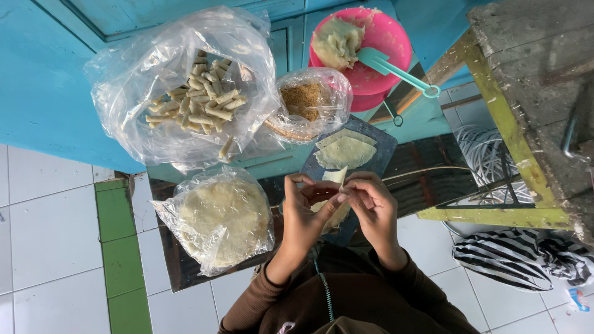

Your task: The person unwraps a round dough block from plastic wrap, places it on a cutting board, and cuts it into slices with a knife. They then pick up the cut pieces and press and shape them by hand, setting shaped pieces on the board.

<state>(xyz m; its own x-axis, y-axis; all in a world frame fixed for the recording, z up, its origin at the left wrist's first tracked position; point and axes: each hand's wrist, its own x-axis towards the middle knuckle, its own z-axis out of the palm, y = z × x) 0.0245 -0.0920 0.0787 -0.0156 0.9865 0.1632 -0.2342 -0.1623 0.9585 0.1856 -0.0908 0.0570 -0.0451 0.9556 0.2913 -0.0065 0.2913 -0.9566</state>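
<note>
Both my hands meet over the near end of a dark board [383,145]. My left hand [303,213] and my right hand [371,207] pinch a pale thin wrapper [335,177] between their fingertips, folding it. A second flat wrapper [345,151] lies on the board just beyond them. A plastic bag holding a stack of round wrappers [223,216] sits left of my left hand.
A big clear bag of small finished rolls [198,99] lies at the upper left. A small bag of brown filling [306,99] sits behind the board. A pink bowl [390,40] holds pale dough and a teal spatula [396,69]. A worn wooden bench [532,93] stands right; striped cloth [513,260] lies on the tiled floor.
</note>
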